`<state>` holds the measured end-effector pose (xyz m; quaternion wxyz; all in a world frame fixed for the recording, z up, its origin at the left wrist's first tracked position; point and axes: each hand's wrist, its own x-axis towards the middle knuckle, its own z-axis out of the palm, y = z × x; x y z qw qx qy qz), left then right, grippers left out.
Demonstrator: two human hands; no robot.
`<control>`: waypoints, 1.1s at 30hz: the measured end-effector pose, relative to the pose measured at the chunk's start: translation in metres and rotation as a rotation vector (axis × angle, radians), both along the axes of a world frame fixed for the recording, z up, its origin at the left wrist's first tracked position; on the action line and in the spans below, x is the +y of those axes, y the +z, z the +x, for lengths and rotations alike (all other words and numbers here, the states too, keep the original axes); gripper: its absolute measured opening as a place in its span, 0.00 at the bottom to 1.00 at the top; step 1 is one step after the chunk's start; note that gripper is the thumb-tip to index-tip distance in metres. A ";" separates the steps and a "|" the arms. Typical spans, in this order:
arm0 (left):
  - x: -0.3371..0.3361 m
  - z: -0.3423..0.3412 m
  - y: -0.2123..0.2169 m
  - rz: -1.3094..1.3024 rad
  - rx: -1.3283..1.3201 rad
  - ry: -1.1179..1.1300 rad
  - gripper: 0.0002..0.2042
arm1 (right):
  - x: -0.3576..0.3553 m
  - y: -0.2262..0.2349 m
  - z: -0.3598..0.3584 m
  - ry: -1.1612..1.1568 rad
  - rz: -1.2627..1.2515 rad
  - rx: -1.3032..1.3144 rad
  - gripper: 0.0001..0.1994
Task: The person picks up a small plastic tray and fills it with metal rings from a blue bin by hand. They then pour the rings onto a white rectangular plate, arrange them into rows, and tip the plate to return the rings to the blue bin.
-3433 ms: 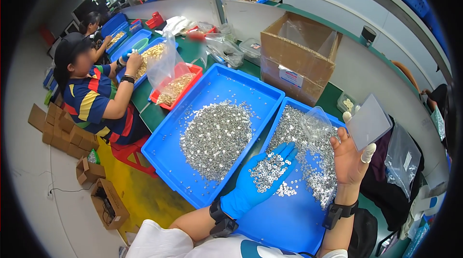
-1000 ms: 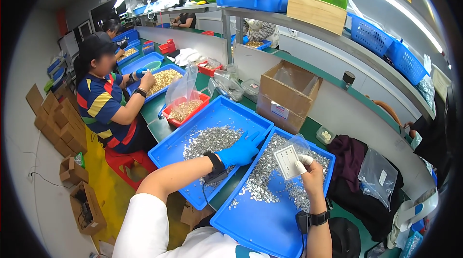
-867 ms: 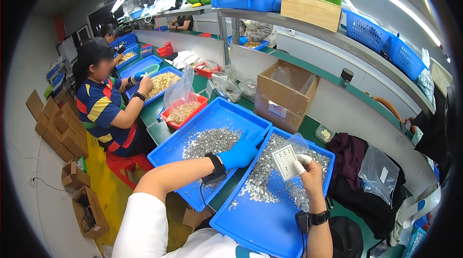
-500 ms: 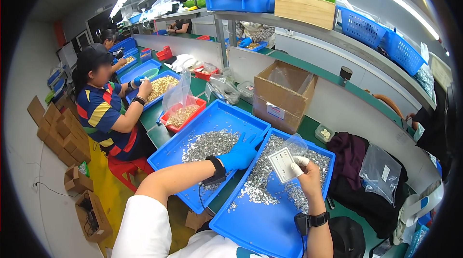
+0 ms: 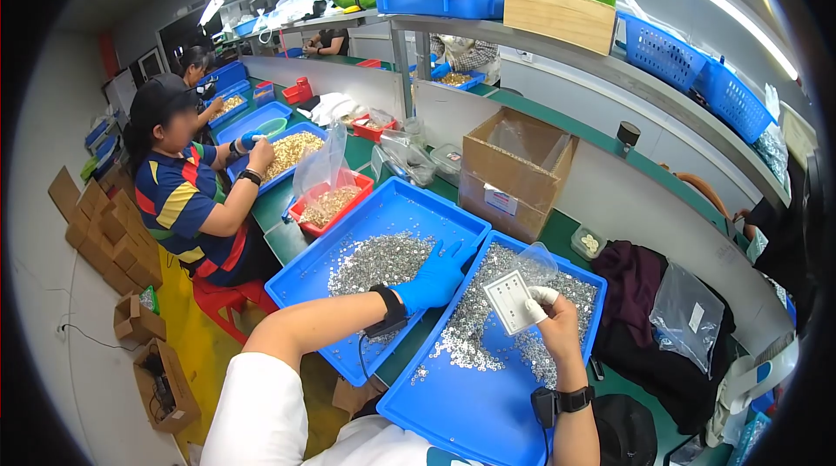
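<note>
Now reaching the gloved left hand [image 5: 438, 275] out over the parts [image 5: 376, 259], fingers spread; right hand [image 5: 550, 324] holding steady, fingers pinching the small bag [image 5: 514, 294].

Green bench [image 5: 557, 235], blue trays [image 5: 488, 418], cardboard box [image 5: 514, 174]

The right hand [image 5: 557, 331] holds up a small clear plastic bag [image 5: 521, 285] with a white square label [image 5: 509, 302] on its front, above the blue tray on the right. Behind that tray stands an open brown cardboard box [image 5: 515, 172], lined with clear film, a white sticker [image 5: 501, 200] on its near side. A larger clear bag [image 5: 688, 316] with a small white label lies farther right. Flat cardboard boxes [image 5: 104, 226] pile on the floor to the left.
</note>
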<state>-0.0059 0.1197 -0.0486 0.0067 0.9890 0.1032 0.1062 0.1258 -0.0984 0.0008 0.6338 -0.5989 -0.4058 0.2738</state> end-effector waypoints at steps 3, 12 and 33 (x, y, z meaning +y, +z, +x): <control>0.001 0.001 -0.003 -0.029 -0.062 -0.004 0.06 | 0.000 -0.003 0.000 -0.005 -0.008 -0.009 0.11; 0.019 -0.029 0.051 -0.288 -0.110 0.082 0.08 | 0.001 -0.011 0.007 -0.003 -0.001 0.010 0.11; -0.073 0.004 0.105 -2.757 -0.972 -0.482 0.19 | -0.002 0.004 0.008 -0.110 0.197 0.174 0.11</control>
